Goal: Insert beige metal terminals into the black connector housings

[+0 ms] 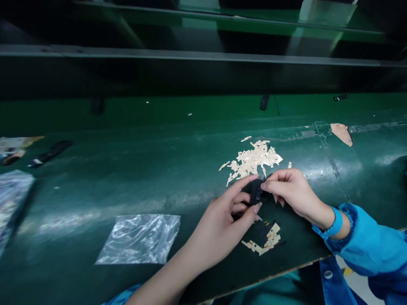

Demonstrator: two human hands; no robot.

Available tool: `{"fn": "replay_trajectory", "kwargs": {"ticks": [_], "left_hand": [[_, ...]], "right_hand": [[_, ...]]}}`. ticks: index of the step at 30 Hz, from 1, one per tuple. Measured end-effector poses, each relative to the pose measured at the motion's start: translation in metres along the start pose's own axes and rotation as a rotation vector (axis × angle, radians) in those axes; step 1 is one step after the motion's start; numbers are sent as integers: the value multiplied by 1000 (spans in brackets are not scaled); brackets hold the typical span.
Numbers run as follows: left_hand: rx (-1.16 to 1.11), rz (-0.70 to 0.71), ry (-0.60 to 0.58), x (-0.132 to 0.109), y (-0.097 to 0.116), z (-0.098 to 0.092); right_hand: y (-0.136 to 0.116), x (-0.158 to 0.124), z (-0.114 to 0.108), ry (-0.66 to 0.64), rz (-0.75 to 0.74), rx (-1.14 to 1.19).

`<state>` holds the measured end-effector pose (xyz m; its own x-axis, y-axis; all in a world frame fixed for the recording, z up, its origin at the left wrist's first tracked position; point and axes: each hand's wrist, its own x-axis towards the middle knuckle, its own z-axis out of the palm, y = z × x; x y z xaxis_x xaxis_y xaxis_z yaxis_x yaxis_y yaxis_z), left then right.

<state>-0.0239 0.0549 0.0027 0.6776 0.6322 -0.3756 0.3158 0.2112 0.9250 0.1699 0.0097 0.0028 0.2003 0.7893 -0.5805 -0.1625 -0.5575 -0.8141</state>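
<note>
Left hand: the left hand [222,220] reaches in from the lower middle, fingers half curled, thumb and forefinger pinched on a small black part [256,193].
Right hand: the right hand [291,190] comes in from the right, fingers bent and closed on the top edge of the same black part; what the fingertips do there is too small to tell.
Black part: held just above the table [127,169] between both hands, upright, near the front edge.
Big heap of strips: pale paper strips [254,159] lie scattered just behind the hands, touching neither.
Small heap: a few more pale scraps [265,242] lie on the table just in front of the hands, close to the edge.
Plastic bag: a clear bag [140,238] lies flat to the left of the left forearm, well apart from the part.
Sleeve: a blue sleeve [372,245] covers the right arm, with a blue band [337,222] at the wrist.
Far left: a dark flat piece [51,153] lies on the table, blurred.
Worn patch: a bare tan spot [341,133] shows on the table's green cover at the right.
</note>
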Motion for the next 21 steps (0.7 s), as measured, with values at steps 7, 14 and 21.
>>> {"fn": "replay_trajectory", "kwargs": {"ticks": [7,14,21], "left_hand": [[4,-13,0,-1,4,0],[-2,-12,1,-1,6,-1],[-6,-28,-3,-3,6,0]], "right_hand": [[0,-1,0,1,-8,-5],[-2,-1,0,-4,-13,0],[-3,-1,0,-6,-29,5]]}}
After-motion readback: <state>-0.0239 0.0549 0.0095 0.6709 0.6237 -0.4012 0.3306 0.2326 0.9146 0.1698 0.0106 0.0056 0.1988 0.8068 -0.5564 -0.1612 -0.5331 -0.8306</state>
